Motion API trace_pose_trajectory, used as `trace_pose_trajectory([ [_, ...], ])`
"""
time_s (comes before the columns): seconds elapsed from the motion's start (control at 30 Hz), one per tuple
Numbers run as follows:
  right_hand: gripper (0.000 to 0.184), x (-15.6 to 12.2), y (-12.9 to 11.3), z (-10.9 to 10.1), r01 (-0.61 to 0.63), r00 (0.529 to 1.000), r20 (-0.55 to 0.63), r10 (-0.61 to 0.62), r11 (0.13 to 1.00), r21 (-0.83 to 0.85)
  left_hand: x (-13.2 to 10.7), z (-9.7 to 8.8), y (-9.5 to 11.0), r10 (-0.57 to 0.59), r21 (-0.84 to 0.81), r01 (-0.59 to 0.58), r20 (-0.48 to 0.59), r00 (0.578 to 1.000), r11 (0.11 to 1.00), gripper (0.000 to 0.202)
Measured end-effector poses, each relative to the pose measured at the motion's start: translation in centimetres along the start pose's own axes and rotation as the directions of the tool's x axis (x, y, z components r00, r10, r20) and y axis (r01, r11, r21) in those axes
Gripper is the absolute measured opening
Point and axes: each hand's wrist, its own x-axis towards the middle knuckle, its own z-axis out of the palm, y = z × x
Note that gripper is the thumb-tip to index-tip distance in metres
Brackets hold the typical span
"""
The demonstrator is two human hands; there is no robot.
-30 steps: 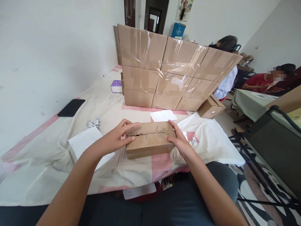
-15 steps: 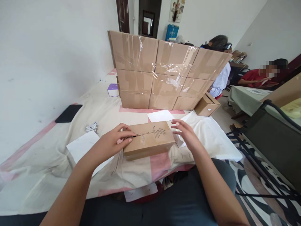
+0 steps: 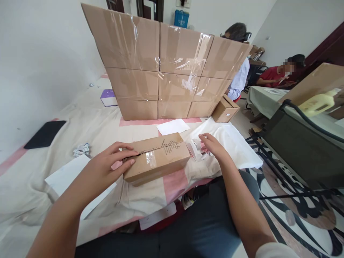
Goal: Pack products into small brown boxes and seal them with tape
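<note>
A long cardboard box (image 3: 161, 163) lies on the cloth in front of me, with dark printing and a shiny strip of clear tape on its top seam. My left hand (image 3: 115, 161) rests on the box's left end, fingers on the top and thumb near its edge. Just past the right end lies a small white object with an opening (image 3: 195, 152); its kind is unclear. My right hand (image 3: 211, 145) hovers at that white object, fingers loosely bent and apart, partly covering it. Whether the fingertips touch it cannot be made out.
A tall taped cardboard panel (image 3: 172, 71) stands behind the box. A smaller carton (image 3: 225, 109) sits at its right end. White paper (image 3: 70, 172), crumpled scraps (image 3: 82, 149) and a black flat item (image 3: 45, 134) lie left. Two people sit beyond, right of the panel.
My right hand has come away from beside the box's right end onto the white object. The left hand stays on the box. The view has turned, and the tape strip now shines clearly.
</note>
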Motion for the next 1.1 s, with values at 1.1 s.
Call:
trace_pose_trajectory([
  [1.1,0.033,2.4,2.0,-0.3,0.024,0.999,0.05,-0.015,0.981,-0.195,0.1,0.7,-0.3,0.014,0.022,-0.014,-0.026,1.0,1.0,0.037],
])
